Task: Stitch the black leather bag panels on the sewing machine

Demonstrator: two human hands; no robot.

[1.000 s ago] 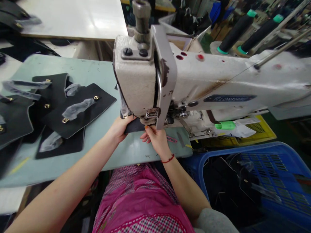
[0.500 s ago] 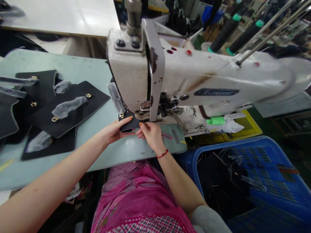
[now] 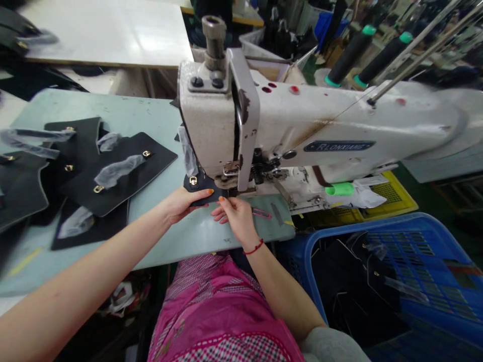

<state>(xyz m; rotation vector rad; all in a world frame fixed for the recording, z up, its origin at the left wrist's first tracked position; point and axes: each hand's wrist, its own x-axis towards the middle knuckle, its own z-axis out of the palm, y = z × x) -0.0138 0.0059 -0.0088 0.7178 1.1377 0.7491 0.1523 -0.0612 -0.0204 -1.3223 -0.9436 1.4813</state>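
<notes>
Head cam: big white sewing machine hogging the pale green table, with a blue basket to its right holding a jumble of black pieces, a few with gold hardware and clear wrap. Yellow crate behind that; can't make out its contents. The black panel being worked sits under the machine head, mostly hidden, so I can't call its long axis; its near edge runs left to right, and its wrapped handle points away from the person. Left hand grips the left end, thumb on top; right hand pinches the near edge narrowly, beside a pink cutter.
</notes>
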